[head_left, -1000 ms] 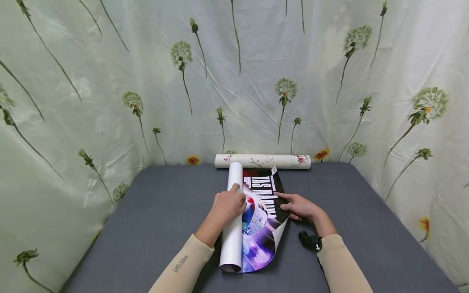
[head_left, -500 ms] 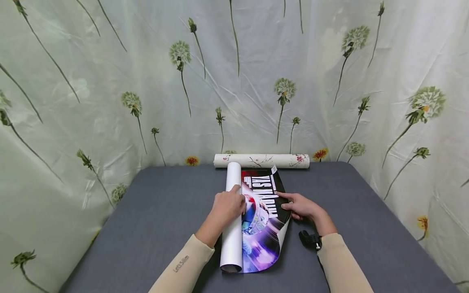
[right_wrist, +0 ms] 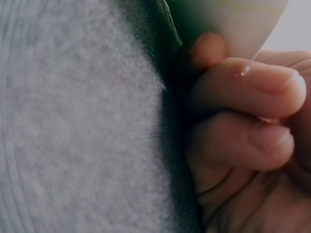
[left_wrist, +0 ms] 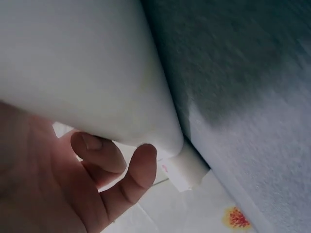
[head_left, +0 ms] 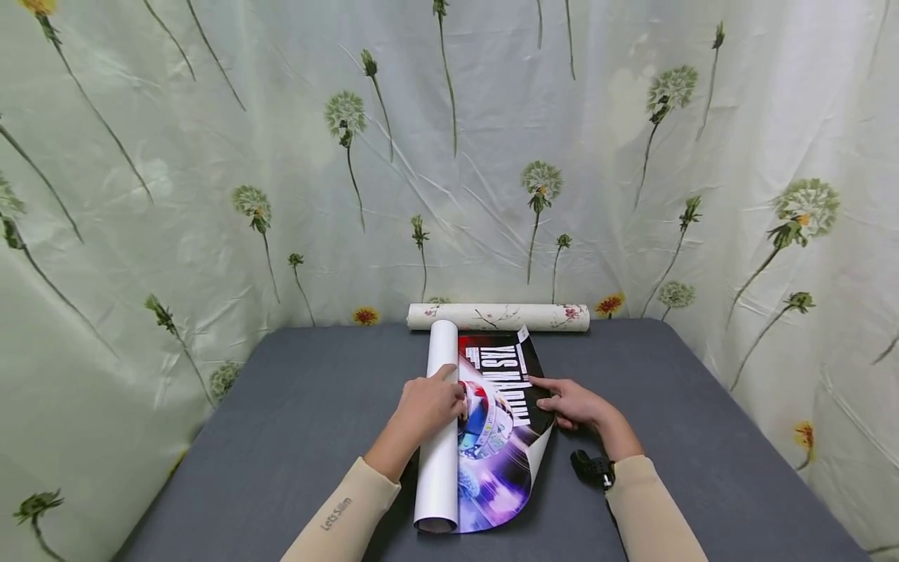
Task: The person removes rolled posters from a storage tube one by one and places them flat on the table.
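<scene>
A glossy poster point(head_left: 495, 468) with purple swirls, black areas and white lettering lies partly unrolled on the dark grey table. Its left part forms a white roll point(head_left: 437, 476), set lengthwise toward the back. My left hand point(head_left: 430, 406) lies over the middle of this roll, fingers curled against its side; in the left wrist view bent fingers point(left_wrist: 141, 170) meet the white paper. At the poster's right edge my right hand point(head_left: 579, 406) pinches the sheet, thumb and index finger on the printed face. Paper runs behind the curled fingers point(right_wrist: 257, 87) in the right wrist view.
A second white roll point(head_left: 492, 316) with blossom branches lies crosswise at the table's back edge. Behind it hangs a dandelion-print curtain point(head_left: 281, 156). A black wrist strap device point(head_left: 591, 468) sits at the right sleeve. The poster's lower right edge curls up, showing white.
My left hand and the rolled part have shifted slightly to the left. My right hand stays at the poster's right edge. The head view has tilted up a little.
</scene>
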`<state>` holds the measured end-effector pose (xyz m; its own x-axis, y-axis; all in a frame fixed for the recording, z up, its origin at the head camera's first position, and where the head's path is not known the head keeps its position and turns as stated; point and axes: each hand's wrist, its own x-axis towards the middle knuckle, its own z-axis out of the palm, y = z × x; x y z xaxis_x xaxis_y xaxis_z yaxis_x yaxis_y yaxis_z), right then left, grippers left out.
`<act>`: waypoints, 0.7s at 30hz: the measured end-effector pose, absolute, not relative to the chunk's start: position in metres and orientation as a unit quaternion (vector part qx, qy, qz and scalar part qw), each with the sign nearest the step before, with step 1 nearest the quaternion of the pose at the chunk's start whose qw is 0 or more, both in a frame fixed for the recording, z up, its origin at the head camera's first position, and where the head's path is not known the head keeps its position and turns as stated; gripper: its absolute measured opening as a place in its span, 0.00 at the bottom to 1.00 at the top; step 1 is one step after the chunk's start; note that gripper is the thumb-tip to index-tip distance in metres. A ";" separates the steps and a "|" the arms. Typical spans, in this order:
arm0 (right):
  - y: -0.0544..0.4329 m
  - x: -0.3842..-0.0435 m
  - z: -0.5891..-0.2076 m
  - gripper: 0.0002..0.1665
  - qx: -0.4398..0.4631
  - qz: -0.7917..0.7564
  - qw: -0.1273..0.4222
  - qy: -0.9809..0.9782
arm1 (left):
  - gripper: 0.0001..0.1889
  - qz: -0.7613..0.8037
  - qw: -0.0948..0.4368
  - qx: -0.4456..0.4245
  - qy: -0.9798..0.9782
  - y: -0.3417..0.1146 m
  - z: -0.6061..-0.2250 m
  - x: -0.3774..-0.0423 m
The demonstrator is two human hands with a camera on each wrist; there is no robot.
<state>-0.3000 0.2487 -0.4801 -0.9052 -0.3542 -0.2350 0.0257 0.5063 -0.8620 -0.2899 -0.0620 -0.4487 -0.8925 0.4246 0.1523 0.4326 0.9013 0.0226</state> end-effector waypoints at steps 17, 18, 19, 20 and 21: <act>0.255 -0.309 -0.475 0.38 -0.099 -0.488 0.197 0.844 | 0.11 -0.067 0.026 -0.206 -0.976 -0.077 -0.438 -0.297; 0.255 -0.308 -0.476 0.38 -0.099 -0.490 0.200 0.843 | 0.11 -0.060 0.027 -0.205 -0.976 -0.077 -0.438 -0.296; 0.255 -0.308 -0.477 0.38 -0.100 -0.490 0.203 0.842 | 0.11 -0.057 0.029 -0.202 -0.977 -0.076 -0.439 -0.294; 0.254 -0.307 -0.479 0.38 -0.101 -0.492 0.206 0.840 | 0.10 -0.055 0.033 -0.200 -0.978 -0.076 -0.439 -0.293; 0.254 -0.306 -0.480 0.38 -0.102 -0.493 0.208 0.838 | 0.10 -0.053 0.037 -0.198 -0.978 -0.076 -0.440 -0.292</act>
